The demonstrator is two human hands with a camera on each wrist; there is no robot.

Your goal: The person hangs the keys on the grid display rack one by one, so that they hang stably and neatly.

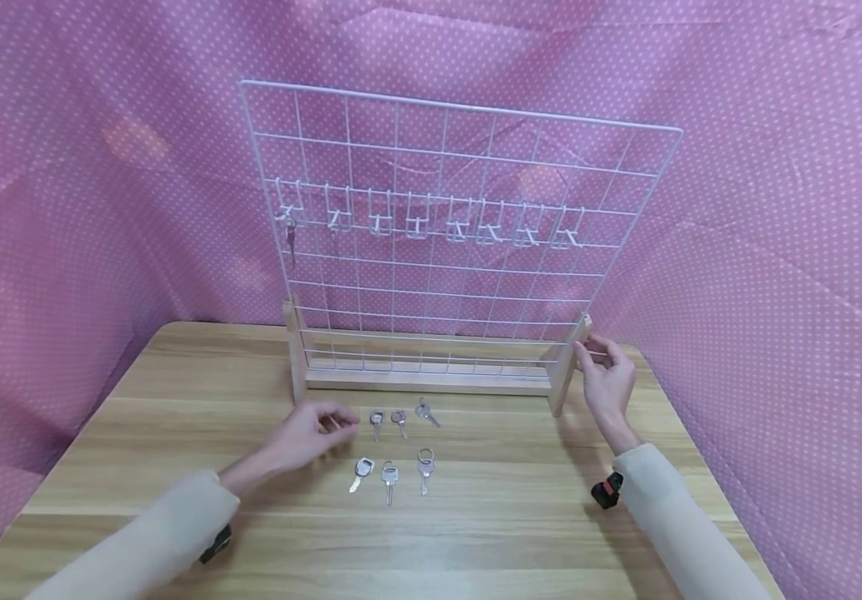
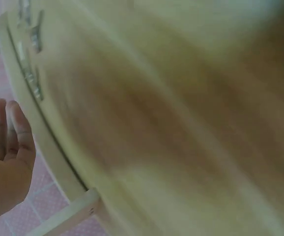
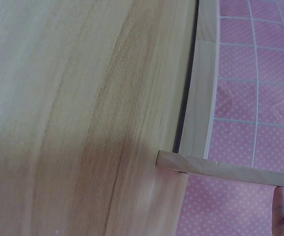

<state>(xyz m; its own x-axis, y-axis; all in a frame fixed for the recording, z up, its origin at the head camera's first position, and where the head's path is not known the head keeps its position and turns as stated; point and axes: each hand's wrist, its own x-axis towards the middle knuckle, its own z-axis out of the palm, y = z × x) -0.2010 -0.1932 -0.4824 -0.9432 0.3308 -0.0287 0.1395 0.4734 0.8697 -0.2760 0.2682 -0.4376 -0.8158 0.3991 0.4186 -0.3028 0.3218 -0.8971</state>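
Observation:
My left hand (image 1: 309, 435) hovers over the table at the left end of the loose keys, thumb and fingers apart. In the left wrist view, nothing shows between its fingers (image 2: 21, 130). Nearest to it are a key with a dark-centred head (image 1: 377, 421) and a wider-headed key (image 1: 363, 471). On the right, my right hand (image 1: 607, 379) is at the outer side of the stand's right wooden leg (image 1: 564, 371). Its extended fingertips (image 3: 278, 196) touch or nearly touch that leg. The leg supports a white wire grid rack (image 1: 431, 268).
A row of white hooks (image 1: 416, 225) crosses the grid; one key (image 1: 292, 242) hangs at the far left. More loose keys (image 1: 426, 468) lie in two rows on the wooden table (image 1: 476, 533). The left leg (image 1: 296, 354) stands behind my left hand. Pink dotted cloth (image 1: 799, 250) surrounds the table.

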